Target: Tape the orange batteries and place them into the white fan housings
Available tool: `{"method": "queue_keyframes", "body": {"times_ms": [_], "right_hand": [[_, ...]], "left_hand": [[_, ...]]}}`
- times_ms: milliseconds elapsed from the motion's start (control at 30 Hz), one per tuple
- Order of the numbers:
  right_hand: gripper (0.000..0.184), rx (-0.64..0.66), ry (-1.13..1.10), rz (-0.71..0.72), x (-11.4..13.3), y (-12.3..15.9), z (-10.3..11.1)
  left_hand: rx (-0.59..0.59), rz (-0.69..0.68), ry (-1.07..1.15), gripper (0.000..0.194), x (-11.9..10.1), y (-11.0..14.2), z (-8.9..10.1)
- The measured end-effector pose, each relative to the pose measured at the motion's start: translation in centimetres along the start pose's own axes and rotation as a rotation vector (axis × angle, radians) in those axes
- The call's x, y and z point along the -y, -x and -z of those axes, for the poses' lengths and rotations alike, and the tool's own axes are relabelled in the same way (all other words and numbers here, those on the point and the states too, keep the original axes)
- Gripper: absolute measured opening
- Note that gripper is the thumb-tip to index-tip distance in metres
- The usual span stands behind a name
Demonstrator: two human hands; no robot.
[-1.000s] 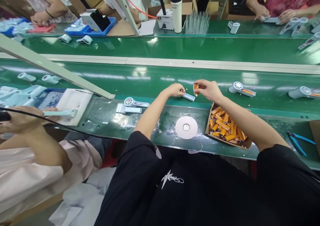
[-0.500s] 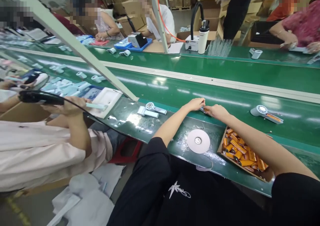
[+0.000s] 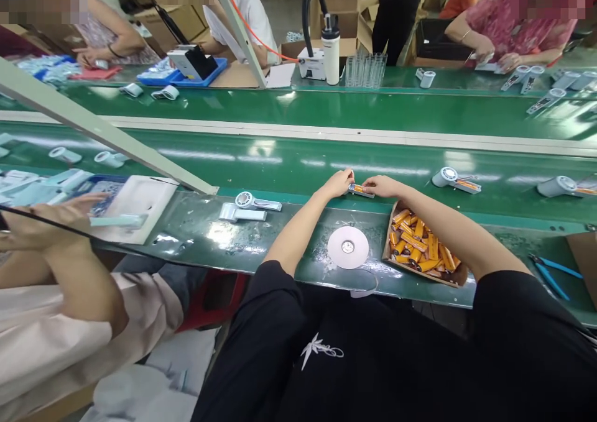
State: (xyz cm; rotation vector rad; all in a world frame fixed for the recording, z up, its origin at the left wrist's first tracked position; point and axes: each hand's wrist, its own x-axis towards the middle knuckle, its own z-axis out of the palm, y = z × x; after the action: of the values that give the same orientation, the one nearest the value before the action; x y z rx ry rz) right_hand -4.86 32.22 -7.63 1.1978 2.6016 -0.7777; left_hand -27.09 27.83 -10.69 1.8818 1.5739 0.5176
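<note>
At the near edge of the green conveyor point(image 3: 280, 176), a small handheld fan point(image 3: 358, 189) lies between my two hands, its opened handle showing an orange battery. My left hand point(image 3: 339, 184) closes on the fan's left end, and its fingers hide the head. From the other side, my right hand point(image 3: 381, 186) grips the handle's right end with thumb and fingertips at the battery. Below them on the bench lies a roll of white tape point(image 3: 337, 248). Near my right forearm sits a cardboard box point(image 3: 386, 248) of orange batteries point(image 3: 415, 245).
Two pale fans point(image 3: 242, 212) lie to the left on the bench. Another opened fan point(image 3: 448, 176) rests on the conveyor to the right. Blue-handled pliers point(image 3: 553, 276) lie far right. A slanted metal post point(image 3: 116, 136) stands left, beside a co-worker's arm point(image 3: 79, 273).
The whole view has swung right and slightly down, bringing the pliers into sight. More of the orange battery in the fan's handle shows between my hands, which stay on the fan.
</note>
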Motion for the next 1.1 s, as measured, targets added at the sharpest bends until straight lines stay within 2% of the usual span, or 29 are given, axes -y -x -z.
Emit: {"method": "queue_keyframes", "body": {"times_ms": [200,367,433,533,633,733,833,933,1033,1100], "right_hand": [[0.044,-0.062,0.071,0.040,1.6,-1.0,-0.4],[0.044,-0.066,0.230,0.123,2.3,0.5,-0.4],[0.043,-0.047,0.291,0.135,2.5,1.3,-0.1],[0.039,-0.030,0.371,0.118,3.5,2.1,0.2],[0.037,-0.026,0.440,0.062,4.9,2.0,0.7],[0.032,-0.014,0.477,0.008,5.7,2.0,1.5],[0.029,0.010,0.469,0.004,5.0,3.1,2.3],[0.034,0.015,0.430,0.009,2.8,4.8,2.9],[0.047,-0.008,0.385,-0.011,0.9,6.2,2.7],[0.049,-0.001,0.356,-0.011,0.6,6.5,2.0]], "left_hand": [[-0.012,0.006,0.019,0.015,-0.7,-0.3,-0.6],[0.003,0.012,0.007,0.016,-0.9,-0.2,-0.6],[0.012,-0.002,-0.018,0.015,-1.7,-0.4,-0.3],[0.007,-0.071,-0.073,0.032,-3.7,-1.2,0.4],[-0.009,-0.155,-0.124,0.036,-5.7,-2.0,0.9],[0.014,-0.163,-0.154,0.043,-6.2,-1.8,0.5],[0.070,-0.103,-0.154,0.037,-5.1,-1.2,-0.7],[0.114,-0.059,-0.132,0.019,-3.9,-1.5,-1.9],[0.130,-0.054,-0.120,0.022,-3.5,-2.3,-2.7],[0.132,-0.051,-0.123,0.023,-3.7,-2.7,-2.9]]}}
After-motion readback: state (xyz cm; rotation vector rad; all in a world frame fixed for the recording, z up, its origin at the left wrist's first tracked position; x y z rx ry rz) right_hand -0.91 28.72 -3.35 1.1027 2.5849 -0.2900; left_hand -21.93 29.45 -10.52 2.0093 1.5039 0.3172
